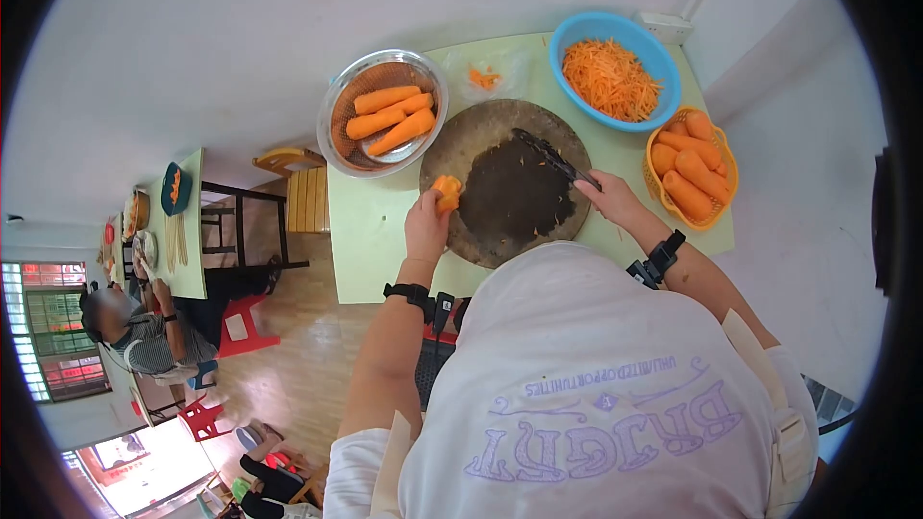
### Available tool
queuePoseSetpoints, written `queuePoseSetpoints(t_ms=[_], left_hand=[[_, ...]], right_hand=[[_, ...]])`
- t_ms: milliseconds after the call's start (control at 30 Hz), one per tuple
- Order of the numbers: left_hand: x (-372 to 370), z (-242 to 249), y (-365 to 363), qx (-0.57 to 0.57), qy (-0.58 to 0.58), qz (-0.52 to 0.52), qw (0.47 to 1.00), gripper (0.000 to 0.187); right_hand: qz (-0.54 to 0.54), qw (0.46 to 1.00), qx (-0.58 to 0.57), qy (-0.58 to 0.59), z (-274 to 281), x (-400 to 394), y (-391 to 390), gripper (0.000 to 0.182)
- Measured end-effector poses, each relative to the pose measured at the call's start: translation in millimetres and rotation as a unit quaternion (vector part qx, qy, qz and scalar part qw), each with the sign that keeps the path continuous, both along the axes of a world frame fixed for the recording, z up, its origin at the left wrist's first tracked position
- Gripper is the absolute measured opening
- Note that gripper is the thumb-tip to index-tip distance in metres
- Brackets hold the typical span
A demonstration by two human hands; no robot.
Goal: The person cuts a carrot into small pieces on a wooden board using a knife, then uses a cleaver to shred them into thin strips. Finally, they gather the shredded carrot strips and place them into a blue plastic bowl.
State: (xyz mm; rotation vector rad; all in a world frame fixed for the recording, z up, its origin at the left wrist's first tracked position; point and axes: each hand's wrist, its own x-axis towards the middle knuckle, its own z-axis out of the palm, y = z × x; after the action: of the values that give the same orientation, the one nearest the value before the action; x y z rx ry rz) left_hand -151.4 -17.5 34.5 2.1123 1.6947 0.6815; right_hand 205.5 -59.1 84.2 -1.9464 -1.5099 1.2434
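Observation:
My left hand [428,223] is closed around an orange piece of carrot [447,193] at the left edge of a round wooden chopping board [459,139]. The board's middle is dark and wet, with small carrot scraps on it. In my right hand [613,200], at the board's right side, is the handle of a dark, narrow knife [548,153]. The knife points up and left across the board, apart from the carrot. Its blade appears almost edge-on, so its full shape cannot be made out.
Peeled carrots lie in a metal bowl [336,156] at back left. A blue basin [567,91] holds shredded carrot, and a yellow basket [728,197] holds whole carrots. Carrot bits sit on a plastic bag [514,72]. Another person [159,336] sits at a table [192,274] farther left.

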Motion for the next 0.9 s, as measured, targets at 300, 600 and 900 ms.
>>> queuePoseSetpoints(t_ms=[300,600,900], left_hand=[[-2.1,-4.4,3.1,0.004,0.032,-0.010,0.999,0.046],[21.4,2.2,3.5,-0.003,0.110,0.044,0.993,0.049],[22.1,-10.5,-2.1,0.032,0.086,-0.046,0.995,0.027]], right_hand=[[-0.001,1.000,0.017,0.009,-2.0,0.1,-0.4,0.033],[-0.002,1.000,0.004,0.003,-3.7,4.2,1.5,0.039],[-0.017,1.000,-0.005,0.025,-4.1,3.4,0.8,0.039]])
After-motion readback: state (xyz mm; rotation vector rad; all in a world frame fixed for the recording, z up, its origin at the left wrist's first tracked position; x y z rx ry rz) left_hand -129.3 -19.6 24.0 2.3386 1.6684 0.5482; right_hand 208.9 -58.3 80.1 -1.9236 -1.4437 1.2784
